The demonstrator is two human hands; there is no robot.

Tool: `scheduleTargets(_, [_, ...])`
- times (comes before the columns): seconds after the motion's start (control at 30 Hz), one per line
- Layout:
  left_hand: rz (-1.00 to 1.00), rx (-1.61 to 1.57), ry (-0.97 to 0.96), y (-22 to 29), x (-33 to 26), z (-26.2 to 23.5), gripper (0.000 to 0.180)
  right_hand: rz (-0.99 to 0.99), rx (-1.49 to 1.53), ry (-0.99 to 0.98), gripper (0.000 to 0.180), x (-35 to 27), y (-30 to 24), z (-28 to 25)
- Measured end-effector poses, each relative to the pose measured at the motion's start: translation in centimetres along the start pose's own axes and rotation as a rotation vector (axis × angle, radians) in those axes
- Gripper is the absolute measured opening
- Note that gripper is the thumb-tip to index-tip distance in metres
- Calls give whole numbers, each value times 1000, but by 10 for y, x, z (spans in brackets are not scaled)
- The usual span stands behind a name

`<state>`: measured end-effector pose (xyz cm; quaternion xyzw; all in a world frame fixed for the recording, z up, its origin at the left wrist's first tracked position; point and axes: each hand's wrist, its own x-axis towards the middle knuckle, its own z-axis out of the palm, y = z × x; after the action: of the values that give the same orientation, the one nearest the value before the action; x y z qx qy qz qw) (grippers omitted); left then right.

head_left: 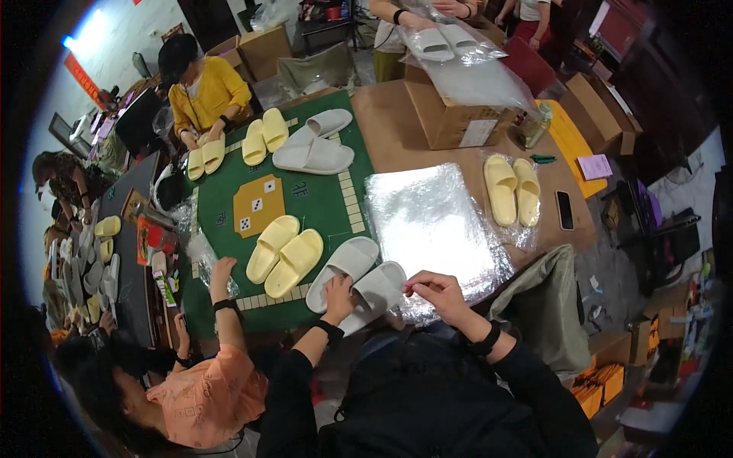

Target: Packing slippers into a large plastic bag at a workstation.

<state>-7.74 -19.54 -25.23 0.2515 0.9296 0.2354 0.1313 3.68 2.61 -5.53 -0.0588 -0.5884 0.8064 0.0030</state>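
Observation:
In front of me lies a pair of grey slippers, the left slipper (353,258) beside the right slipper (382,286), at the near edge of the green mat. My left hand (340,299) is on the pair, its fingers curled into the slippers where they meet. My right hand (439,294) is just past the toe of the right slipper, over the corner of the stack of clear plastic bags (427,221). Its thumb and fingers are pinched together; what they hold, if anything, is too small to make out. Both wrists wear dark bands.
Yellow slippers (294,263) lie left of mine; bagged yellow slippers (513,191) and a phone (564,210) lie right. A cardboard box (450,114) stands at the back. A co-worker in orange (202,389) reaches in at my left; another in yellow (210,91) handles slippers opposite.

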Motion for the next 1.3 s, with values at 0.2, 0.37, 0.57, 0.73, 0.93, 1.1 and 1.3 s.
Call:
scheduleTargets(0.2, [-165,112,167,10,9,6,26,-165,54,-23,13,-11,-18,-12])
scheduleTargets(0.37, [-132,-160,346,5,-5,-7,24,-286,120,-61,11,-17,-43,-14])
scheduleTargets(0.57, [-101,-293,374,82,-3,-69,13,-384,150,-53,14,-22,-60,-25])
scheduleTargets(0.73, [-84,-328,236,136,33,-45,14,-15,77,-74,11,-14,-44,-54])
scheduleTargets(0.93, [-140,-461,2,183,69,4,20,20,-132,-12,12,-36,-21,-89])
scheduleTargets(1.1, [-154,-775,3,201,80,31,31,148,-377,167,13,-17,40,-141])
scheduleTargets(1.3, [255,-234,-244,185,69,62,30,-33,-1036,126,25,-22,108,-206])
